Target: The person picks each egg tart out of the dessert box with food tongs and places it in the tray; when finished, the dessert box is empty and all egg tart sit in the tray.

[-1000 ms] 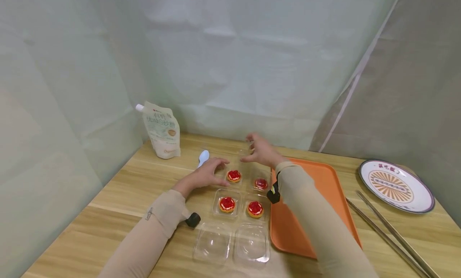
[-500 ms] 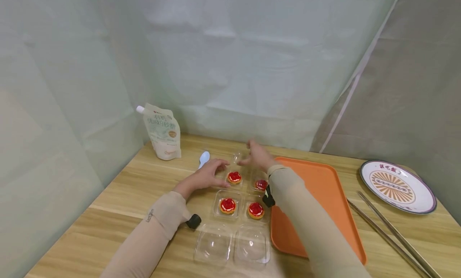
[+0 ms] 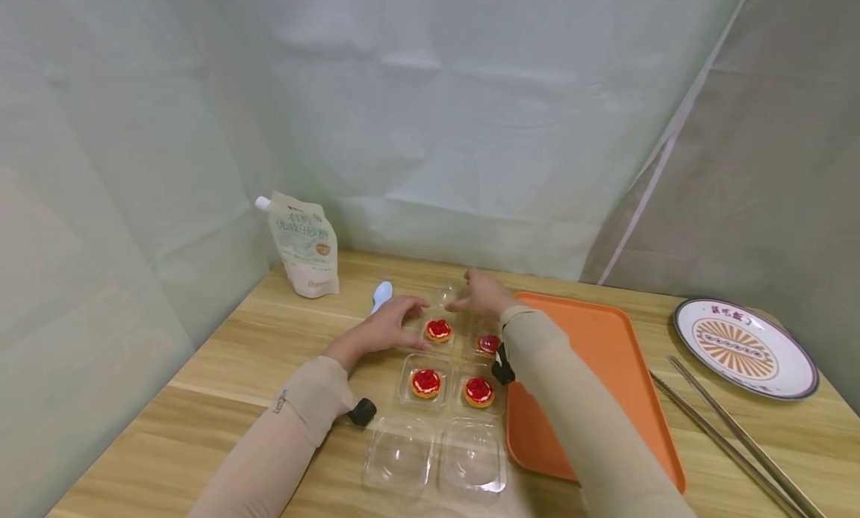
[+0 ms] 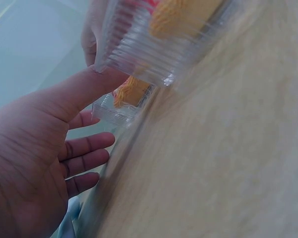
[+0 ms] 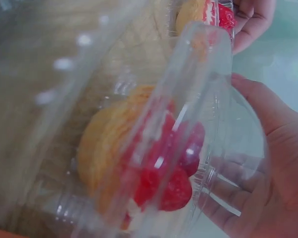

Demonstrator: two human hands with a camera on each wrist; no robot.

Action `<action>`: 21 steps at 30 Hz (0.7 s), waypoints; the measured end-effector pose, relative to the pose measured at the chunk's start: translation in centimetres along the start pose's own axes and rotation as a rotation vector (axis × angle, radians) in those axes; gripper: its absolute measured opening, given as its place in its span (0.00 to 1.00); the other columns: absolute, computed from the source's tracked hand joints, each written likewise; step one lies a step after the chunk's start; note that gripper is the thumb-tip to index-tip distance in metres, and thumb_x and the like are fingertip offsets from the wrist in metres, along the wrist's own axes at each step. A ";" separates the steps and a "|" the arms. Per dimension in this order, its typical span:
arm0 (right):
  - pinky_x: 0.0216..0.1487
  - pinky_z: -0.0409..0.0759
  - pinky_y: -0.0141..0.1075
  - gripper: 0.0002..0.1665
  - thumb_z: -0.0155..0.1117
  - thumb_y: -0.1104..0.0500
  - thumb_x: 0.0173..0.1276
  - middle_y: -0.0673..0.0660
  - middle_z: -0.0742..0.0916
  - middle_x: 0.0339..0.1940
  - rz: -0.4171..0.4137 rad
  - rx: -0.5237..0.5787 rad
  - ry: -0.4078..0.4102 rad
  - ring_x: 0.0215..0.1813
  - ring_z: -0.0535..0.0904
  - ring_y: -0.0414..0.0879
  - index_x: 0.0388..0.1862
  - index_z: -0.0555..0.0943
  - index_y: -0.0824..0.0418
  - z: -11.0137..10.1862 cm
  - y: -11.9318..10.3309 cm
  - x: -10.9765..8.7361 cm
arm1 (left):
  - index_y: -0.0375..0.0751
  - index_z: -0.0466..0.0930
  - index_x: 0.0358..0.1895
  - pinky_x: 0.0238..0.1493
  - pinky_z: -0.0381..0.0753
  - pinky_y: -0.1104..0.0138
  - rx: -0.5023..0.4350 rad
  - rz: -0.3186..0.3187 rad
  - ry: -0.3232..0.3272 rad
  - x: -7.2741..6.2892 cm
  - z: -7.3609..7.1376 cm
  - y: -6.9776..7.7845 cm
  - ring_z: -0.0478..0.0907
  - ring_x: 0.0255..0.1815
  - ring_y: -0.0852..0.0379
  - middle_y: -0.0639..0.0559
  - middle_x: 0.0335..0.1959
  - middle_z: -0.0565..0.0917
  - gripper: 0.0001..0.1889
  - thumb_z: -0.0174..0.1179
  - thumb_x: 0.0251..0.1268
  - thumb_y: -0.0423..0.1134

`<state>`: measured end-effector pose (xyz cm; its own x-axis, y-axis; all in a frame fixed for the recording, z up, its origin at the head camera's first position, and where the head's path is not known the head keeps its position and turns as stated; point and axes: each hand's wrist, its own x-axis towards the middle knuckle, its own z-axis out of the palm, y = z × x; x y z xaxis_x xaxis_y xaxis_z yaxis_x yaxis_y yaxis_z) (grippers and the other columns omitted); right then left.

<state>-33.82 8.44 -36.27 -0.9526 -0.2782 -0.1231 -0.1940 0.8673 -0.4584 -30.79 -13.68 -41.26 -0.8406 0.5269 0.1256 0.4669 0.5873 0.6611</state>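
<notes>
In the head view, my left hand [image 3: 396, 322] curves its thumb and forefinger around the left side of the back-left clear plastic container [image 4: 114, 115]; its other fingers stay loose. A red-topped tart [image 3: 439, 331] sits inside. Behind that tart stands the container's raised clear lid [image 3: 443, 295], and my right hand [image 3: 487, 295] has thumb and fingers at its right edge. Just below my right wrist is another tart [image 3: 488, 344] under a domed lid, seen close in the right wrist view, where that container overlaps my right hand [image 5: 283, 148].
Two tarts lie in open containers in the middle row, a left tart [image 3: 426, 383] and a right tart [image 3: 478, 392], with lids [image 3: 403, 451] folded forward. An orange tray [image 3: 605, 346], metal tongs [image 3: 732, 436], a patterned plate [image 3: 746, 346], a spoon [image 3: 381, 294] and a pouch [image 3: 305, 249] surround them.
My right hand has come down and slightly towards me at the raised lid, then nearly stopped. The left hand keeps its place.
</notes>
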 end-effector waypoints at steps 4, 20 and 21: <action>0.71 0.67 0.50 0.51 0.70 0.43 0.58 0.66 0.73 0.68 -0.008 0.014 -0.015 0.69 0.69 0.60 0.71 0.61 0.68 -0.1 0.0 0.1 | 0.38 0.70 0.63 0.66 0.69 0.52 -0.003 0.001 -0.001 0.1 0.0 -0.1 0.73 0.61 0.46 0.43 0.57 0.78 0.39 0.74 0.47 0.50; 0.69 0.68 0.50 0.52 0.70 0.38 0.56 0.65 0.75 0.67 0.047 0.042 -0.006 0.68 0.71 0.59 0.70 0.63 0.66 0.5 0.1 0.4 | 0.39 0.68 0.64 0.67 0.69 0.51 -0.020 -0.013 -0.007 0.0 -0.1 0.2 0.73 0.62 0.46 0.43 0.56 0.77 0.40 0.74 0.47 0.49; 0.70 0.68 0.50 0.53 0.70 0.37 0.56 0.64 0.75 0.67 0.048 0.043 -0.007 0.68 0.70 0.59 0.70 0.62 0.65 0.5 0.1 0.4 | 0.39 0.68 0.64 0.67 0.69 0.51 -0.019 -0.009 -0.006 0.0 -0.1 0.2 0.73 0.61 0.46 0.43 0.56 0.78 0.40 0.74 0.47 0.49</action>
<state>-34.11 8.25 -36.79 -0.9589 -0.2394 -0.1523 -0.1373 0.8612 -0.4894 -30.72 -13.65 -41.07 -0.8432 0.5251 0.1155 0.4540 0.5804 0.6760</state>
